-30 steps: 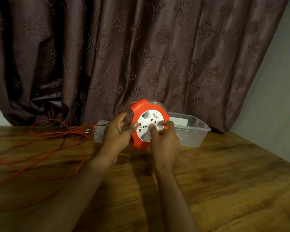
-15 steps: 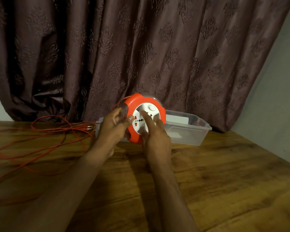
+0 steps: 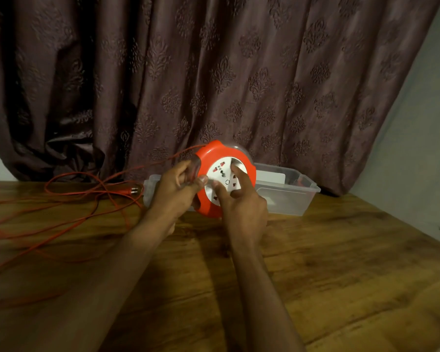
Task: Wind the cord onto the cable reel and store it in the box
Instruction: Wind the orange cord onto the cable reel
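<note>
My left hand (image 3: 174,191) is curled, thumb meeting fingertips in a pinch. My right hand (image 3: 241,204) spreads its fingers (image 3: 240,174) forward, both forearms outstretched.

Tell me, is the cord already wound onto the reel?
Mostly not. Long loops of the orange cord lie spread over the table, its plug loose, left of the reel.
</note>
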